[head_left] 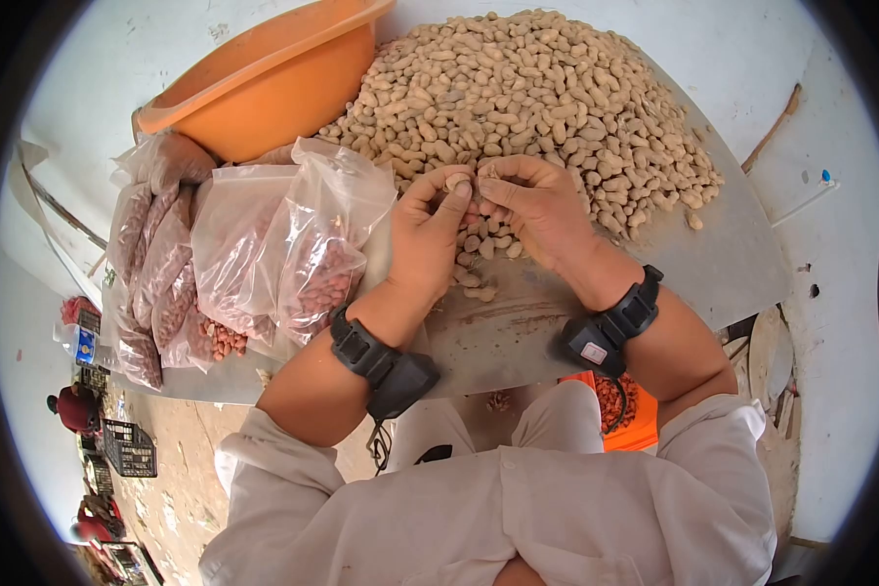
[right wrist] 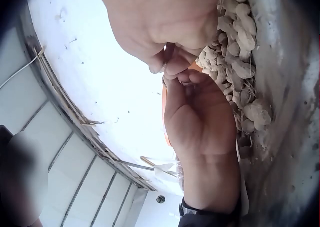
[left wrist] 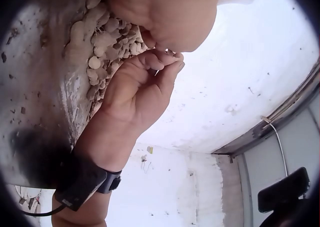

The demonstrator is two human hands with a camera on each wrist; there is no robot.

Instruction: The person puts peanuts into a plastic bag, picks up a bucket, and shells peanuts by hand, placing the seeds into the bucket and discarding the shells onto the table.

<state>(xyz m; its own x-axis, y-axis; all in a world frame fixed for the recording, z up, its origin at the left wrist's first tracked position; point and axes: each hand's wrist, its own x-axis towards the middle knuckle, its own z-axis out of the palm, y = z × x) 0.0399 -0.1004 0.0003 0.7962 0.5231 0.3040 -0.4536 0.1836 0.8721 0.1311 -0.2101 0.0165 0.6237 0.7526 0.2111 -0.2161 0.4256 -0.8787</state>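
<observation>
Both hands meet just in front of a large heap of unshelled peanuts point(head_left: 527, 88). My left hand point(head_left: 422, 239) pinches a peanut shell point(head_left: 457, 181) between thumb and curled index finger. Against it, my right hand point(head_left: 549, 220) pinches a piece of peanut shell point(head_left: 489, 171) with thumb and index finger. The fingertips of the two hands touch or nearly touch. In the left wrist view the right hand point(left wrist: 137, 89) shows its pinch from the side, and in the right wrist view the left hand point(right wrist: 202, 117) does; fingers hide most of the peanut. Several loose peanuts point(head_left: 483, 239) lie beneath the hands.
Clear plastic bags of reddish shelled peanuts point(head_left: 322, 278) stand left on the metal table point(head_left: 518, 327). Behind them an orange basin point(head_left: 273, 88) leans by the heap. Below the table edge, an orange container point(head_left: 640, 430) holds reddish kernels. Black crates point(head_left: 127, 449) stand on the floor at far left.
</observation>
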